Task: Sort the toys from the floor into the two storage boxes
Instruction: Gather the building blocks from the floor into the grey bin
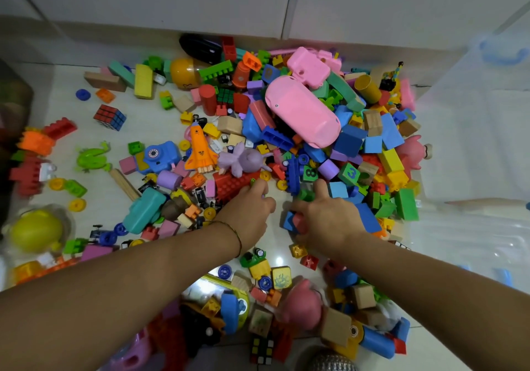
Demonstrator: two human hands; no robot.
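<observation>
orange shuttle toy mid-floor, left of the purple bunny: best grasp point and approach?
Pinch the orange shuttle across its narrow fuselage, just ahead of the wings, coming straight down from above. It lies flat with its nose pointing away from the person. The wings flare at the tail, where the blue camera toy and purple bunny crowd in, so the forward body looks the most open.

I see soft, even indoor light, one small glare on the floor [278, 261]; the edges bend and blur.
</observation>
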